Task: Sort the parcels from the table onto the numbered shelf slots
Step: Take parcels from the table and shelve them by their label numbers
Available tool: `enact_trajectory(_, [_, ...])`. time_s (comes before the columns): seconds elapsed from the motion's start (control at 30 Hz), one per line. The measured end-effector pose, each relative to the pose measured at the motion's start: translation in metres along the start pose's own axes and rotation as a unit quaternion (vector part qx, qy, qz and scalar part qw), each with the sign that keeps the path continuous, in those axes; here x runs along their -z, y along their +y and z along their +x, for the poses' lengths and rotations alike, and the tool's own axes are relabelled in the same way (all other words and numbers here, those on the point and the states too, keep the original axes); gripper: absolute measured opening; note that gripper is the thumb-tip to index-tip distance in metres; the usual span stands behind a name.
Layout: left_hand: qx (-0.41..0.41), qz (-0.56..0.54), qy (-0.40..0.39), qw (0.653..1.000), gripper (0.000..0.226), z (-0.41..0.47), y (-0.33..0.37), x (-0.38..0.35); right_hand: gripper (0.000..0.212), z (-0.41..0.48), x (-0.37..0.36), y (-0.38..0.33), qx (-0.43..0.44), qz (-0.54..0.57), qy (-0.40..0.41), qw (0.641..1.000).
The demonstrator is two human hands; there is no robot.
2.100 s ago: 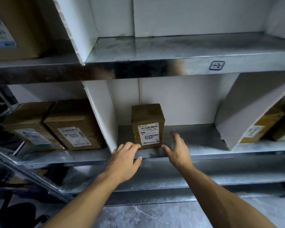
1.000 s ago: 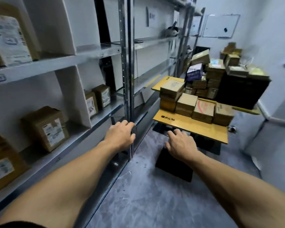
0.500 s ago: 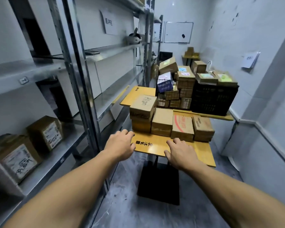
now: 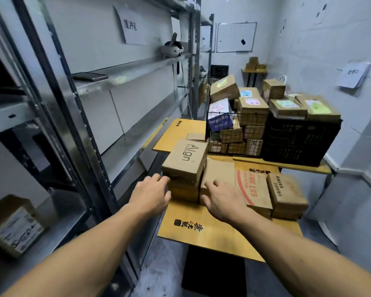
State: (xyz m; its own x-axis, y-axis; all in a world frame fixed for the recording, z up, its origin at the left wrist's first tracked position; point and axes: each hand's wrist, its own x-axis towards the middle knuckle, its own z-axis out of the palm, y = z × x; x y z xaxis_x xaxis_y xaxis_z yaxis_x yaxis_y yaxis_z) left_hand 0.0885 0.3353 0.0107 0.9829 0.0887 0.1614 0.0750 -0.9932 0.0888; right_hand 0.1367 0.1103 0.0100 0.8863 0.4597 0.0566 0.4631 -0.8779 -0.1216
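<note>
Align box [image 4: 185, 159], topmost of a two-high stack at the left end of the row on the yellow table [image 4: 201, 230]; left hand [image 4: 150, 194] loosely curled at the stack's near face, right hand [image 4: 223, 200] fingers spread over the adjoining plain box [image 4: 220, 173], neither gripping anything

"Align" on parcel [image 4: 184, 160] (topmost), "缓冲区" on sign [image 4: 130, 26]

Shelf parcel [image 4: 10, 209] label [image 4: 19, 232] blurred; unreadable
</note>
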Motion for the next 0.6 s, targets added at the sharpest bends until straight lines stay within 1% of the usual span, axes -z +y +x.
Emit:
enact_trajectory(0.2, [0.048,0.009,0.001,0.999,0.042,0.085,-0.001,-0.02,0.042,0.107,-0.013,0.031,0.046,0.007,-0.022,0.999])
enact_trajectory(0.37, [0.115,0.016,-0.018,0.993,0.046,0.14,-0.006,-0.035,0.044,0.172,-0.024,0.048,0.075,0.047,-0.042,0.995])
enact_trajectory(0.47, [0.151,-0.011,-0.053,0.987,0.047,0.154,-0.011,-0.052,0.042,0.193,-0.037,0.052,0.055,0.105,-0.069,0.991])
enact_trajectory(0.53, [0.174,-0.06,-0.079,0.98,0.05,0.159,-0.01,-0.064,0.041,0.2,-0.046,0.053,0.018,0.167,-0.091,0.982])
enact_trajectory(0.6, [0.2,-0.125,-0.082,0.968,0.053,0.163,-0.008,-0.074,0.046,0.203,-0.057,0.053,-0.021,0.232,-0.105,0.967])
